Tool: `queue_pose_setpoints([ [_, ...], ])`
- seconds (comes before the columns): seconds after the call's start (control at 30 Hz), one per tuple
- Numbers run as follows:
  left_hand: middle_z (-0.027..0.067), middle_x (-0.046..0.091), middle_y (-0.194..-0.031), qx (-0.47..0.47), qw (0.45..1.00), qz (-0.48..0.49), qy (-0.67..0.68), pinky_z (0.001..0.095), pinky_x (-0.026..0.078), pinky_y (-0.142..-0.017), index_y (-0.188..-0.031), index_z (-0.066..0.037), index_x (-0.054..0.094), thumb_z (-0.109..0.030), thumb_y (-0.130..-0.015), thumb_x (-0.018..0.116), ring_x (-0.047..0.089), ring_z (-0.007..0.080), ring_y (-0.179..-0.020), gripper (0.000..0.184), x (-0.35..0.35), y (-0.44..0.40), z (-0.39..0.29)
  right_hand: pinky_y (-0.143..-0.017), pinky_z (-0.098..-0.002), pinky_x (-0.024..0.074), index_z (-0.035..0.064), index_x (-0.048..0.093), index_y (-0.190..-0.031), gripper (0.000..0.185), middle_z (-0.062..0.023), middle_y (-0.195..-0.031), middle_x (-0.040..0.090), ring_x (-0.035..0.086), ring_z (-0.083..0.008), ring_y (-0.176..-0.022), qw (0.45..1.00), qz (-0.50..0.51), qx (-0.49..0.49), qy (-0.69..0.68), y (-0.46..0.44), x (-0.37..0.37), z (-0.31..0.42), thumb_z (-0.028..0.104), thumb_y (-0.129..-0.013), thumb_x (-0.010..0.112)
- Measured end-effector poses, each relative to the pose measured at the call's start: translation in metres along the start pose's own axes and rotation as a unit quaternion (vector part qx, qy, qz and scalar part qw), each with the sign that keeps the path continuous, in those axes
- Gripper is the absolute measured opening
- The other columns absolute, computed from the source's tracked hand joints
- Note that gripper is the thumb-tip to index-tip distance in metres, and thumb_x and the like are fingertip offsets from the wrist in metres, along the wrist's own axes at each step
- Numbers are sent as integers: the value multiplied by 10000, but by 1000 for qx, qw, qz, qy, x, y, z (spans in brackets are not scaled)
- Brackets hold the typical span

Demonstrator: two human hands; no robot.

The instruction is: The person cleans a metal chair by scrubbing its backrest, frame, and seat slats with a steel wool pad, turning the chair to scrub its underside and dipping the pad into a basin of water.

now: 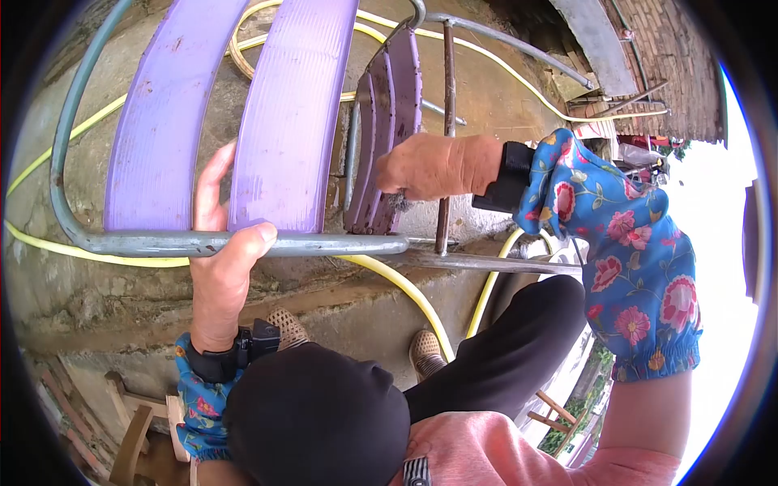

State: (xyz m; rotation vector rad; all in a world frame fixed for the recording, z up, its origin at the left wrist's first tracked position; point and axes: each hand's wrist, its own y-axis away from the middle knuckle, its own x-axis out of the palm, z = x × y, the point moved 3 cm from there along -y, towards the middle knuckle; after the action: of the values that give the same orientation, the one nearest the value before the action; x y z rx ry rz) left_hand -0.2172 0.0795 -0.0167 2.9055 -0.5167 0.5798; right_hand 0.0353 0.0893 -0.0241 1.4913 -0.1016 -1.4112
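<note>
A chair with purple plastic slats [285, 121] and a grey metal tube frame [340, 244] is tipped in front of me. My left hand [225, 263] grips the lower tube, thumb over it and fingers reaching up behind the slats. My right hand [433, 166] is closed around a grey steel wool scrubber [398, 201], only partly visible below the fingers. It is held at the darker, dirt-speckled purple slats [381, 146] on the chair's other section. Brown specks and stains also mark the wider slats.
A yellow hose [405, 287] loops over the concrete floor [478, 89] around and behind the chair. Wooden furniture [134, 429] stands at lower left. A brick wall [677, 65] rises at upper right. My shoes [425, 348] rest below the frame.
</note>
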Motion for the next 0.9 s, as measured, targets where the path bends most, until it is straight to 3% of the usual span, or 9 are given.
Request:
queue_pose_setpoints([
  [0.1,131,464,-1346,-23,1000,7,3,346,404,-998,-1453,-21,285,-59,-736,532,503,194,-1186,760,2,-1,-1,-731,-429,524,50,627,-817,128,-115,-892,631,644,-347,-852,1000,0,8,12,-4,-8,-18,75,-697,661],
  [0.23,144,470,-1338,-20,1000,15,14,354,415,-990,-1458,-31,274,-37,-737,542,518,204,-1169,769,-1,-2,0,-710,-426,498,37,620,-819,119,-138,-860,627,628,-359,-814,971,-101,207,66,9,-67,-131,66,-716,672],
  [0.37,160,448,-1358,-22,999,37,13,374,403,-1012,-1467,-35,234,-35,-737,557,495,227,-1208,798,-5,-5,0,-719,-413,497,19,603,-827,180,-128,-847,616,618,-338,-803,984,-120,122,-39,3,-56,-122,19,-685,713],
  [0.4,165,437,-1368,-28,998,47,12,382,399,-1019,-1471,-36,217,-37,-738,562,485,236,-1225,811,-6,-5,0,-734,-420,501,30,608,-843,157,-120,-896,606,619,-344,-840,994,-101,21,-45,5,-46,-103,17,-704,680],
  [0.43,165,437,-1368,-26,999,46,13,382,399,-1019,-1471,-36,217,-37,-738,562,485,236,-1225,811,-6,-5,0,-751,-437,504,44,613,-848,140,-120,-937,588,617,-348,-893,998,-22,50,29,4,-44,-78,20,-716,650],
  [0.53,171,425,-1378,-33,997,66,-13,409,402,-1029,-1479,-44,184,-54,-749,570,481,247,-1233,825,-4,-8,-1,-759,-445,506,56,614,-850,135,-121,-946,582,614,-350,-927,998,-20,41,50,5,-42,-83,24,-720,630],
  [0.7,189,431,-1374,-52,996,68,12,424,412,-1016,-1484,-57,161,-54,-757,574,499,268,-1217,836,-3,-8,-4,-782,-432,508,100,647,-928,219,-114,-991,620,622,-363,-932,929,-255,236,126,0,-76,-182,12,-728,624],
  [0.8,190,434,-1372,-51,996,70,8,430,414,-1014,-1483,-60,165,-53,-763,571,501,269,-1217,827,-4,-6,-5,-790,-423,507,95,644,-922,202,-107,-1008,626,617,-364,-944,937,-231,249,81,0,-68,-177,25,-734,621],
  [0.9,192,418,-1384,-59,996,72,15,430,416,-1013,-1483,-59,164,-46,-762,569,496,271,-1225,827,-4,-5,-4,-793,-408,509,105,645,-881,139,-100,-915,650,632,-326,-913,971,-160,152,97,13,-49,-133,63,-753,610],
])
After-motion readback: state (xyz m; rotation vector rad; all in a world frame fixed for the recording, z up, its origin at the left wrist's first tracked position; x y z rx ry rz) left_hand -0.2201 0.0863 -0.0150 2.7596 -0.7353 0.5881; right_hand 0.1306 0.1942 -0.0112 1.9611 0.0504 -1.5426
